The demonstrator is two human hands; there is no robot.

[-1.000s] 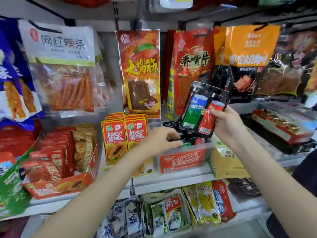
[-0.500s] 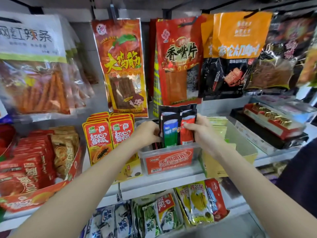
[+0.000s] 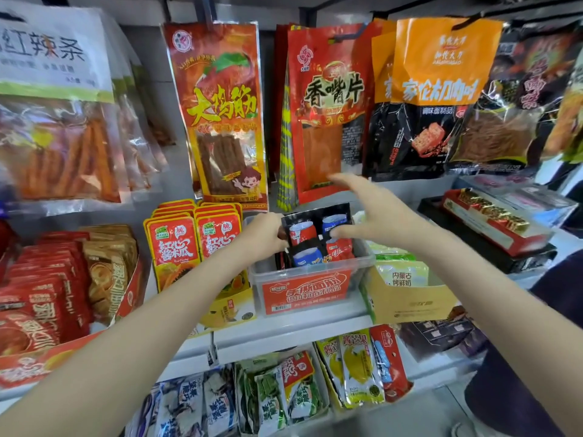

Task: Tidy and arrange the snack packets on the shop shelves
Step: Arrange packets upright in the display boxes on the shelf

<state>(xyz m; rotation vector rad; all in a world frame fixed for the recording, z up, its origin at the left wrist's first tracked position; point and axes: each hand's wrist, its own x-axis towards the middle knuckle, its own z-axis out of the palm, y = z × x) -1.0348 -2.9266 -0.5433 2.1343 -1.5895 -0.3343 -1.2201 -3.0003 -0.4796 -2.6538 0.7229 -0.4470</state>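
Note:
Black snack packets [image 3: 317, 228] printed with red and blue cans stand upright in a clear plastic bin [image 3: 310, 285] that has a red label, on the middle shelf. My left hand [image 3: 263, 236] reaches into the bin from the left, its fingers curled around the edge of the packets. Just right of the packets, my right hand [image 3: 370, 216] hovers above the bin with fingers spread; its thumb tip is near the top packet and it holds nothing.
Red papaya packets [image 3: 175, 244] stand left of the bin, and a yellow carton [image 3: 407, 298] of green-white packets sits to its right. Large snack bags [image 3: 220, 111] hang behind. A red tray of packets [image 3: 47, 294] sits far left. More packets [image 3: 277, 392] fill the lower shelf.
The right hand lowered the black packets into the bin, let go and opened, lifting a little. The left hand stayed at the packets' left edge. The camera moved closer.

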